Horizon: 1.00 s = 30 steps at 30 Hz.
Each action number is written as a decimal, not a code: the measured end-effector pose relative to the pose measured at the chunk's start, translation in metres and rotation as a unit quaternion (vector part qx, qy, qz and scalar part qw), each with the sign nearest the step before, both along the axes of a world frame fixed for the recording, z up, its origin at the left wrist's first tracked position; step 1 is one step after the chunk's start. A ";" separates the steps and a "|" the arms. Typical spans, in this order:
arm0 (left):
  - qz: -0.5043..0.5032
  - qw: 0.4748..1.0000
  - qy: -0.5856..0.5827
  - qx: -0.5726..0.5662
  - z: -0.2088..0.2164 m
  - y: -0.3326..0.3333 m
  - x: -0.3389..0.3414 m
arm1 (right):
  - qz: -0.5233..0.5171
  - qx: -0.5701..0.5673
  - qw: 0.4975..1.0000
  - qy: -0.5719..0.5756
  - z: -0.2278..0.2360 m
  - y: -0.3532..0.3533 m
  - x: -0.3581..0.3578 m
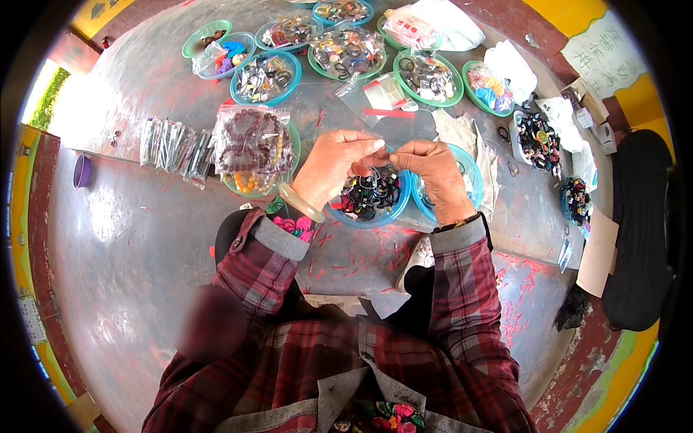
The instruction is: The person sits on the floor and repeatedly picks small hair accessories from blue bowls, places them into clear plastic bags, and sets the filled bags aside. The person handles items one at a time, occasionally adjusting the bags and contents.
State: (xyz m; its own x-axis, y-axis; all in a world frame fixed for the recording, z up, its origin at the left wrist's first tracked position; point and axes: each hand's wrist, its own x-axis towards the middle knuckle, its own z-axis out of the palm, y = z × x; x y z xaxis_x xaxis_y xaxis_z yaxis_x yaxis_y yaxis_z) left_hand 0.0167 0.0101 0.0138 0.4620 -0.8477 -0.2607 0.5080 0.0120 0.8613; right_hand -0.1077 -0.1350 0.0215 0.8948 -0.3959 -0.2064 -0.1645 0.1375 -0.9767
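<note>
My left hand [338, 164], with a pale bangle [302, 203] at the wrist, is closed in a pinch. Facing it, my right hand [435, 173] also pinches, thumb against forefinger, and the fingertips of the two almost meet. Whatever they hold is too small to make out. Right beneath them lies a blue bowl [377, 219] filled with dark corded bands and small beads [369, 193]. A second light-blue bowl [473, 172] sits partly hidden under my right hand; its contents hardly show.
Left of my hands, bagged dark red bead strings [254, 141] cover a green bowl. Further left lie clear packets [175, 148]. Several trinket-filled bowls [348, 52] stand at the back. At right are a white basket of dark bands [538, 141] and a pale cloth [485, 155].
</note>
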 end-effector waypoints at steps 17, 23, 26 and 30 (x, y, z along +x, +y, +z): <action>0.010 0.999 0.044 -0.008 0.000 -0.001 0.000 | 0.019 0.011 1.000 0.008 0.001 0.003 0.003; 0.008 0.999 0.031 -0.004 -0.003 -0.001 0.001 | 0.026 0.031 0.999 0.003 -0.001 0.003 0.004; 0.003 1.000 0.021 -0.005 -0.005 0.000 0.001 | 0.035 0.045 0.998 -0.009 -0.004 0.002 0.004; 0.010 1.000 -0.012 0.004 -0.005 0.000 0.001 | 0.046 0.050 0.997 -0.019 -0.009 -0.001 0.004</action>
State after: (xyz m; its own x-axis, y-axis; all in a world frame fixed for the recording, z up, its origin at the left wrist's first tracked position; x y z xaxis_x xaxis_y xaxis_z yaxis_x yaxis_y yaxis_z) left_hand 0.0174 0.0099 0.0089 0.4848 -0.8360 -0.2570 0.4878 0.0145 0.8728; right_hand -0.1035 -0.1355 0.0121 0.9344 -0.2903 -0.2066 -0.1446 0.2208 -0.9645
